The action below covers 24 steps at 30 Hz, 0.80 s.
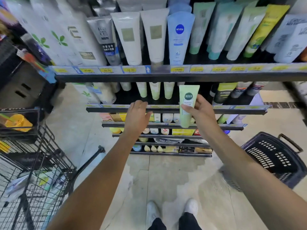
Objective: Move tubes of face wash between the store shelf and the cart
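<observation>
Head view: the right hand (pixel 201 107) pinches a pale green tube (pixel 187 105) with a dark round label, upright before the second shelf (pixel 176 109). The left hand (pixel 138 113) hovers spread, empty. Above stand a NIVEA tube (pixel 179 37) and one marked MEN (pixel 106 39). The cart (pixel 34 171) stands left.

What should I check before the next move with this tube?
1. Right hand grips the green tube: ok.
2. Tube upright, cap down: ok.
3. Left hand free, holding nothing: ok.
4. Matching green tubes stand on the shelf behind: ok.
5. Cart in view at left: ok.
6. Whether the tube is going to shelf or cart: cannot tell.
</observation>
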### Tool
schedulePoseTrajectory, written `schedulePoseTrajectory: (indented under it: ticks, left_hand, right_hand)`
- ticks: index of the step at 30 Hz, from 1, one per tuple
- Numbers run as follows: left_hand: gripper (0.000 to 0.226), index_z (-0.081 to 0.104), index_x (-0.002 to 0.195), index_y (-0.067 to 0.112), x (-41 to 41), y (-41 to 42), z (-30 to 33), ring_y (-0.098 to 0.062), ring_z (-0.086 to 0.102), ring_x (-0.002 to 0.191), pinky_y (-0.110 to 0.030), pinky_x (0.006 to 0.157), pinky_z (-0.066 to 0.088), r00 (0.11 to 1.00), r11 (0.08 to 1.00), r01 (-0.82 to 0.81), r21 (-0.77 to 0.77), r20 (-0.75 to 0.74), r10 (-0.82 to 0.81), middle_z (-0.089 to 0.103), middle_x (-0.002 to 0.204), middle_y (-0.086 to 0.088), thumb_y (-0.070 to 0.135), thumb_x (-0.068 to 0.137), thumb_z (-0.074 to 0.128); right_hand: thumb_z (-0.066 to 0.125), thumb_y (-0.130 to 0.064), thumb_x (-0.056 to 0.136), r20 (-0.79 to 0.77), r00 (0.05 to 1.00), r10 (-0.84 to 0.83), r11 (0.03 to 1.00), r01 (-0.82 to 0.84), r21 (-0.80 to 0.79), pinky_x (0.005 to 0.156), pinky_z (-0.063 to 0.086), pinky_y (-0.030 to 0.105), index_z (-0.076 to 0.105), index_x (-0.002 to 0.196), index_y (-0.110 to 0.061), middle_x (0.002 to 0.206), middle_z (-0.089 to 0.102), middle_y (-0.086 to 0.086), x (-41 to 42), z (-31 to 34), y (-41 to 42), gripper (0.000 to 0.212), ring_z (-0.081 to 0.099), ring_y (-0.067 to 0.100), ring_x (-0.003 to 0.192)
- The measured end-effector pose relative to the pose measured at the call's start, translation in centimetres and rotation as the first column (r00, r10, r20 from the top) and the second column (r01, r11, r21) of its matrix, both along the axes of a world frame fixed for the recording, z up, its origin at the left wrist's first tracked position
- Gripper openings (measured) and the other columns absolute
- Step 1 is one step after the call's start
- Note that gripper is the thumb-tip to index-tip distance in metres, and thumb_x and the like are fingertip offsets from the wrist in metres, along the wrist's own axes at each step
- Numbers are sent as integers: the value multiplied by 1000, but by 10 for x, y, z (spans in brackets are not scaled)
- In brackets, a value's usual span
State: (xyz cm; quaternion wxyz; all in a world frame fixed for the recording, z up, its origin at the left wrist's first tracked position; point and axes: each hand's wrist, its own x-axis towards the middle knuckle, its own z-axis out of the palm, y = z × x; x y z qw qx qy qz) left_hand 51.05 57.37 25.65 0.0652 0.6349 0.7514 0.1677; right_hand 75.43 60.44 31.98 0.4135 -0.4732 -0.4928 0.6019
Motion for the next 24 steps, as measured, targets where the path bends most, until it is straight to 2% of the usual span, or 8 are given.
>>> schedulePoseTrajectory:
  ticks: [3,7,9,12,16,20,24]
  left_hand:
    - [53,53,144,7,-18,18,-17,-33,48,129,-44,113,39,998,999,47,-7,-37,-48,56,137,-12,34,100,65]
    - [52,53,143,11,-32,37,-45,-34,50,129,-45,114,37,992,993,87,-75,-85,-94,59,137,-11,39,100,63]
    - [48,57,139,13,-38,45,-56,-34,54,124,-44,111,37,983,991,109,-77,-140,-119,63,131,-10,40,99,63]
    - [40,61,132,15,-45,54,-64,-31,59,115,-42,103,38,978,992,119,-45,-165,-125,68,120,-7,38,99,63]
    - [31,65,125,15,-51,60,-71,-30,60,111,-41,97,38,983,992,127,7,-135,-125,68,115,-7,32,99,65]
    - [30,68,121,11,-54,59,-78,-32,60,104,-43,93,40,986,990,129,59,-110,-122,69,108,-10,29,97,68]
    - [28,69,116,9,-51,59,-80,-33,61,100,-44,91,42,988,992,107,72,-123,-97,69,102,-10,28,96,70]
  right_hand:
    - [76,-7,91,55,998,10,998,-13,65,92,57,36,62,124,-27,117,76,-6,-18,-9,9,41,70,12,111]
    - [77,-8,90,137,990,-20,987,-3,162,85,58,27,64,125,-22,113,75,-10,-34,-21,26,41,70,8,105]
    - [77,-7,90,152,987,-52,977,19,212,84,57,22,64,127,-17,114,74,-10,-40,-27,34,41,70,4,104]
    - [76,-5,91,164,984,-67,964,21,266,88,58,23,62,130,-12,117,73,-6,-47,-34,45,42,70,4,106]
    - [75,-3,90,183,979,-90,946,27,322,91,58,24,63,130,-9,119,74,-3,-52,-44,61,42,70,6,107]
    - [78,-3,88,217,970,-107,945,31,325,89,57,22,65,126,-10,115,74,-4,-60,-55,77,41,70,5,105]
    - [79,-2,87,290,956,-45,956,-43,290,89,57,22,65,128,-9,113,74,-3,-66,-72,86,44,70,4,104]
